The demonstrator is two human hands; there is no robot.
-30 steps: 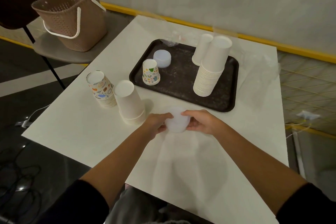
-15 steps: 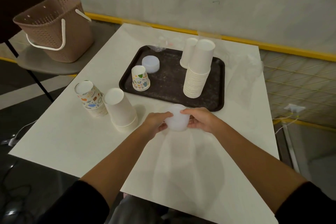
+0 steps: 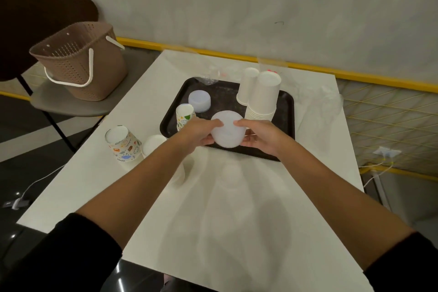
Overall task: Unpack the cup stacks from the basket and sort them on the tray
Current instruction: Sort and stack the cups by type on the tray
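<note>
Over the near edge of the black tray (image 3: 288, 106) I held the frosted plastic cup stack (image 3: 227, 129) between both hands, my left hand (image 3: 201, 131) pressed against one side and my right hand (image 3: 257, 134) against the other, fingers wrapped on its wall. I judged the two-sided hold was there to keep the nested cups from sliding apart while they were carried above the tray. The stack sat mouth down, flat base toward the camera, its long axis roughly upright and tipped a little toward me. Just to the left, off the tray on the white table (image 3: 213, 208), stood a printed paper cup stack (image 3: 123, 144) and a plain white paper cup stack (image 3: 154, 146), both inverted and partly hidden by my left forearm, so not yet sorted. On the tray beyond my hands were a single printed cup (image 3: 184, 114), a short frosted cup stack (image 3: 199, 101), and two tall white paper cup stacks (image 3: 263, 97) at the right, grouped by kind, it seemed. Farthest off, the brown basket (image 3: 80, 64) rested on a chair (image 3: 68, 104).
</note>
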